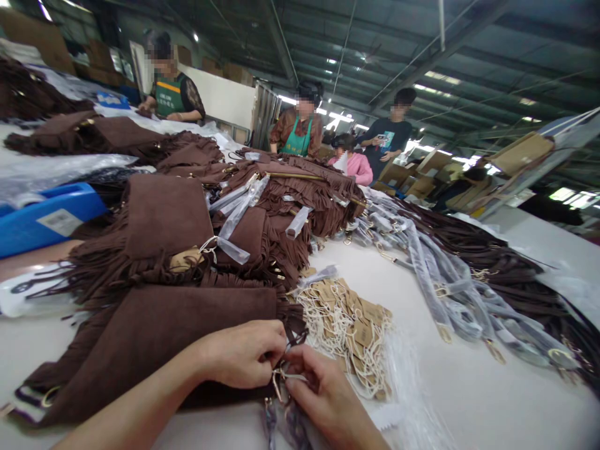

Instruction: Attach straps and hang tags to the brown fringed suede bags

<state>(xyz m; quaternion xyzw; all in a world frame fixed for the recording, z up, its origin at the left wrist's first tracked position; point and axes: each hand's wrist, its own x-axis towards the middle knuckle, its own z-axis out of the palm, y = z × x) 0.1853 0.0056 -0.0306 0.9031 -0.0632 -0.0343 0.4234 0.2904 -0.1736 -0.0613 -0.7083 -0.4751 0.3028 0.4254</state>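
Note:
A brown fringed bag (pixel 187 331) lies on the white table, under and beside my left hand (pixel 244 353). That hand's fingers are closed at a gold metal clasp (pixel 278 382) near the bag's right end. My right hand (pixel 319 387) pinches a thin white cord (pixel 295 377) at the same clasp, thumb and forefinger close together. Below the clasp hangs a strap in clear plastic wrap (pixel 284 425), partly hidden by my right hand. Just right of the hands lies a pile of tan tags with white strings (pixel 351 331).
More brown fringed bags (pixel 169 212) are heaped behind. Wrapped straps (pixel 431 275) and dark straps (pixel 497 262) lie at right. A blue bin (pixel 51 215) stands at left. Several people, including one in a green apron (pixel 171 97), are beyond the table (pixel 473 387).

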